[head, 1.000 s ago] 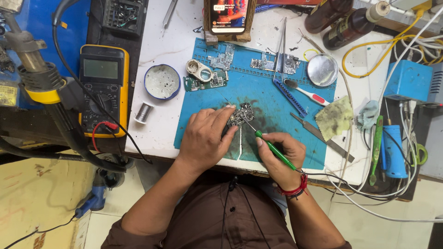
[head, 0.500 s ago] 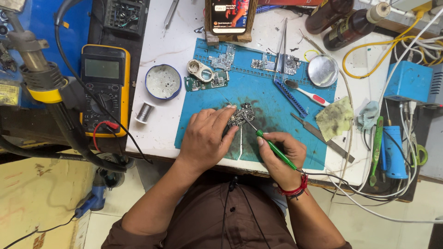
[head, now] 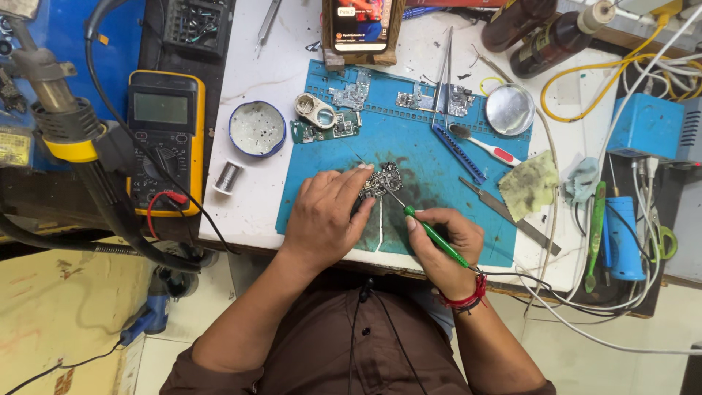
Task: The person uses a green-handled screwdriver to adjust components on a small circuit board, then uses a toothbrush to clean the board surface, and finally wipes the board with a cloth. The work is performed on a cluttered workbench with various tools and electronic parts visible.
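A person sat at a blue mat (head: 439, 219). Near the mat's front edge, the right hand (head: 442, 245) gripped a green-handled iron (head: 431, 234), fingers closed around it. Just beyond, the left hand (head: 325, 212) pinned a small circuit board (head: 382, 181) to the mat, fingertips together on its edge. The board looked light, stiff and fragile, best held by its edges. Farther back lay other boards (head: 431, 99) and a phone (head: 362, 25).

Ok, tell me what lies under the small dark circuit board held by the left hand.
The small dark circuit board rests on a blue work mat with dark smudges. The left hand covers the board's left edge, hiding the mat there.
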